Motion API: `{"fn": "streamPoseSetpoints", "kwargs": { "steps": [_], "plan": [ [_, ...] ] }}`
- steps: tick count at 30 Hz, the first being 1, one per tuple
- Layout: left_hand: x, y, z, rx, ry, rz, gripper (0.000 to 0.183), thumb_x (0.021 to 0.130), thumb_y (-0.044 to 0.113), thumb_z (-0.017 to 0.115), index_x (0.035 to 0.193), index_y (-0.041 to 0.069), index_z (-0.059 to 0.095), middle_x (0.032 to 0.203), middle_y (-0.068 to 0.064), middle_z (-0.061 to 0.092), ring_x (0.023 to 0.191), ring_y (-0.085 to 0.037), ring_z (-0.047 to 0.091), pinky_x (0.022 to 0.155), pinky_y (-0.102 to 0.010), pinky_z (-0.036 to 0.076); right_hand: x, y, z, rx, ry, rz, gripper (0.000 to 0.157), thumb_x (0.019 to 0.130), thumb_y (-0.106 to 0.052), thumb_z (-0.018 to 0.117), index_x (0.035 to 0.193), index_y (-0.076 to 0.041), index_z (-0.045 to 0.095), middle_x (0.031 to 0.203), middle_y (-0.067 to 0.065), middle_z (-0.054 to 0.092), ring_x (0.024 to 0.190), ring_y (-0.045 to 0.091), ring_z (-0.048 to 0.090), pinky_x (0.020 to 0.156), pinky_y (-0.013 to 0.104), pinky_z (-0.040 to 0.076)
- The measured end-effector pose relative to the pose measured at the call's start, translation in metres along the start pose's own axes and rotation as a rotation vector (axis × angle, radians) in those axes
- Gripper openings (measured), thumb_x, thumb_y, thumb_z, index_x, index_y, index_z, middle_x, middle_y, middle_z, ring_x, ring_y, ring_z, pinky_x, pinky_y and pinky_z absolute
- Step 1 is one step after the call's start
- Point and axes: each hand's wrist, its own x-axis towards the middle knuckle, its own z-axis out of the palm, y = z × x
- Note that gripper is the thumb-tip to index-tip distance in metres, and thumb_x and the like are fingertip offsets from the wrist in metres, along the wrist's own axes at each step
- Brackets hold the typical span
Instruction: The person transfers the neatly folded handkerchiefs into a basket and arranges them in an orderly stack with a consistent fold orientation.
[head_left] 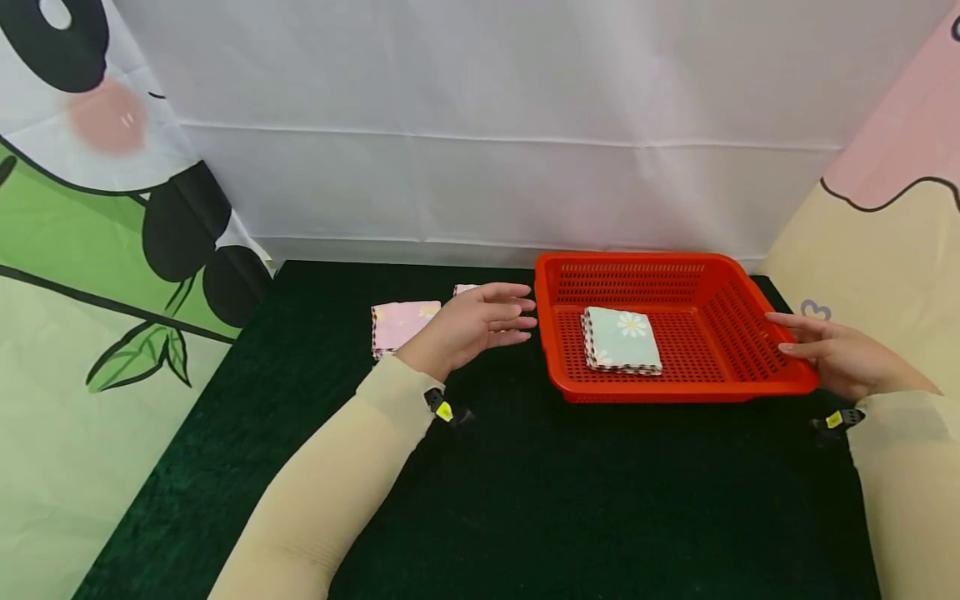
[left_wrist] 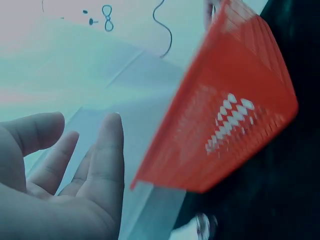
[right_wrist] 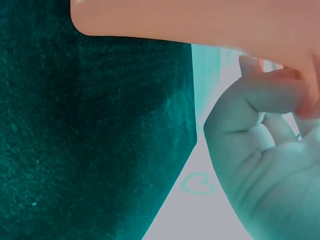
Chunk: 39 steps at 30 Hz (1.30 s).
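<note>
Right hand (head_left: 851, 358): clamped, thumb and fingers, on the right rim of one red rectangular plastic basket (head_left: 675, 389).
Left hand (head_left: 480, 325): fingers apart, just beside the opposite rim.
Basket walls: flared, pierced with rows of small openings.
Mint-green folded fabric square (head_left: 621, 340): one, daisy-printed, checked edging; inside the basket, left of the right hand's grip.
Pale-pink folded fabric squares (head_left: 405, 323): two, left of the basket; one largely hidden behind the left hand.
Dark-green velvety table covering (head_left: 637, 500): one, beneath everything.

The basket (head_left: 675, 390) is red; one cloth (head_left: 622, 346) is pale green — white daisy (head_left: 632, 324), checked edge (head_left: 588, 343) — another cloth (head_left: 401, 326) pink.
</note>
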Motion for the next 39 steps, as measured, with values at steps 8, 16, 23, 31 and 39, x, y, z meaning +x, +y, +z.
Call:
{"fn": "streamPoseSetpoints", "kwargs": {
  "steps": [8,16,23,31,39],
  "plan": [
    [-0.024,-0.024,-0.066,-0.120,0.127,-0.033,0.044,0.106,0.008,0.056,0.150,0.008,0.050,0.151,-0.016,0.052,0.134,-0.036,0.054,0.099,-0.039,0.054,0.000,0.000,0.000,0.010,-0.009,-0.010,0.050,0.109,-0.003,0.046,0.140,-0.040,0.061,0.124,-0.018,0.062,0.108,0.012,0.064,0.087,0.035,0.059],
    [-0.048,-0.018,-0.118,-0.045,0.263,-0.061,0.048,0.108,0.008,0.054,0.155,0.007,0.044,0.153,-0.018,0.049,0.133,-0.033,0.057,0.104,-0.041,0.050,-0.002,-0.001,0.000,0.045,-0.023,-0.017,0.049,0.109,-0.002,0.045,0.136,-0.039,0.064,0.124,-0.014,0.063,0.107,0.013,0.064,0.086,0.036,0.060],
    [-0.068,-0.013,-0.153,0.024,0.333,-0.100,0.053,0.107,0.007,0.054,0.158,0.008,0.039,0.156,-0.015,0.046,0.133,-0.029,0.057,0.106,-0.039,0.048,-0.001,0.000,-0.001,0.097,-0.060,-0.026,0.050,0.109,0.000,0.042,0.133,-0.036,0.067,0.124,-0.010,0.066,0.107,0.015,0.066,0.086,0.036,0.060],
    [-0.075,-0.014,-0.177,0.096,0.362,-0.119,0.054,0.107,0.009,0.057,0.157,0.008,0.040,0.156,-0.015,0.047,0.133,-0.028,0.056,0.107,-0.039,0.047,-0.002,0.003,0.001,0.114,-0.018,-0.028,0.050,0.109,0.003,0.041,0.132,-0.033,0.068,0.123,-0.007,0.066,0.106,0.016,0.065,0.083,0.036,0.060],
    [-0.078,-0.013,-0.198,0.196,0.367,-0.122,0.053,0.109,0.010,0.052,0.159,0.005,0.035,0.159,-0.018,0.038,0.139,-0.033,0.049,0.111,-0.043,0.043,-0.001,0.002,0.001,0.110,-0.017,-0.028,0.049,0.109,0.002,0.042,0.133,-0.032,0.067,0.123,-0.007,0.066,0.105,0.015,0.065,0.083,0.036,0.060]
  ]
}}
